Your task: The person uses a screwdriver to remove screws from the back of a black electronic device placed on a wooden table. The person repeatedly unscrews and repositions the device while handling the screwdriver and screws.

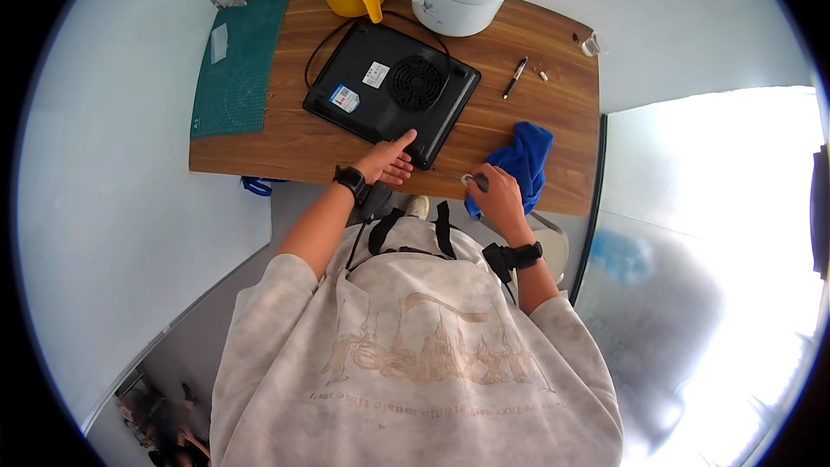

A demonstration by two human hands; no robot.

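A black induction cooker (380, 86) lies upside down on the wooden table, its round fan grille and two labels facing up. My left hand (386, 163) is at its near edge, thumb stretched over the near corner and fingers apart; I cannot tell how firmly it touches. My right hand (499, 190) is closed in a pinch around a small dark grey object (475, 181) with a pale round end, just above the table's front edge. Its kind is unclear. A crumpled blue cloth (526, 154) lies right beside that hand, partly hidden by it.
At the back stand a yellow pot (354, 2) with a dark lid and a white lidded cooker (458, 13). A green cutting mat (238, 73) covers the left side. A pen (515, 78), small white bits and a clear cup (591, 45) are on the right. Walls flank the table (294, 151).
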